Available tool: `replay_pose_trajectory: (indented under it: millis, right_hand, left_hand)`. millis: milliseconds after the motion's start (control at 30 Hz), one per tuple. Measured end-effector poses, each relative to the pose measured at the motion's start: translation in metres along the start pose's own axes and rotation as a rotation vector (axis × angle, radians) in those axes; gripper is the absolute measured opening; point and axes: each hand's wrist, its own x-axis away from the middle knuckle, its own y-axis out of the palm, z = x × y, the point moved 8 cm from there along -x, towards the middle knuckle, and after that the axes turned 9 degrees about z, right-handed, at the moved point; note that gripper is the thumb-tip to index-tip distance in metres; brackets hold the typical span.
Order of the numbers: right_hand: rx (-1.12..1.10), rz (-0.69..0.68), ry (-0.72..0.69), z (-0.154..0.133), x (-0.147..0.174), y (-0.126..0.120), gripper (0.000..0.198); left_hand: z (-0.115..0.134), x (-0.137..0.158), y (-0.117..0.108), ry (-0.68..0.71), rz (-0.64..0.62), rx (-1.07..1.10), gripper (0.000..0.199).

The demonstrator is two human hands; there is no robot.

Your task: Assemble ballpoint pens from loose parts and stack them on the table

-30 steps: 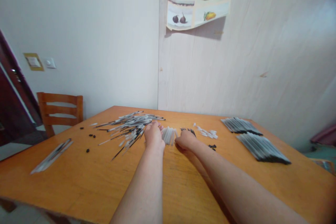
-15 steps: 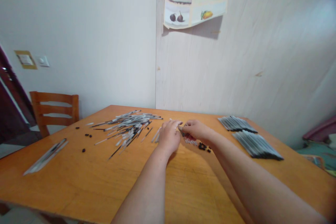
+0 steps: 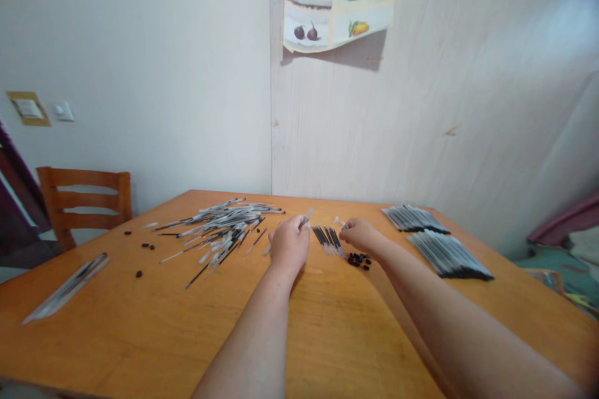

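My left hand (image 3: 289,242) is closed around a clear pen barrel (image 3: 307,217), whose end sticks out past the thumb. Part of another pale barrel lies beside that hand, mostly hidden by it. My right hand (image 3: 359,235) pinches a small pale piece with a whitish tip (image 3: 337,221); its kind is too small to make out. Between the hands lies a short row of black pen refills (image 3: 328,237) with pale ends toward me. Just below my right hand sits a cluster of small black pen plugs (image 3: 359,260).
A loose heap of refills and pen parts (image 3: 224,224) spreads left of my hands. Two neat stacks of pens (image 3: 449,254) lie at the right. Farther left are a few pen pieces (image 3: 70,287) and stray black plugs (image 3: 139,274). A wooden chair (image 3: 87,199) stands beyond the table's left edge.
My hands have moved apart, uncovering the row of refills between them. The barrel end now shows above my left hand. The whole view has shifted slightly, with things appearing farther left.
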Motion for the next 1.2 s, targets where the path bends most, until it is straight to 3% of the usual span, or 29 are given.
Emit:
replay_pose_trajectory:
  millis: [233,667,1000,1133,1200]
  right_hand:
    - [0.222,-0.042,0.068,0.014,-0.016,0.030,0.012]
    - [0.233,-0.126,0.096,0.005,-0.028,0.043,0.015]
    - [0.098,-0.044,0.028,-0.004,-0.008,0.007,0.018]
    - [-0.234,0.126,0.004,-0.006,0.012,-0.023,0.032]
    - [-0.446,0.123,0.012,-0.006,0.024,-0.032,0.033]
  left_hand:
    - [-0.001,0.001,-0.004,-0.051,0.004,0.054,0.026]
    - [0.001,0.000,-0.004,-0.013,0.045,0.050,0.026]
    - [0.006,0.003,0.002,-0.027,-0.016,0.089,0.027]
    - [0.014,0.007,0.010,0.019,-0.083,0.148,0.026]
    - [0.018,0.009,0.015,0.033,-0.125,0.181,0.027]
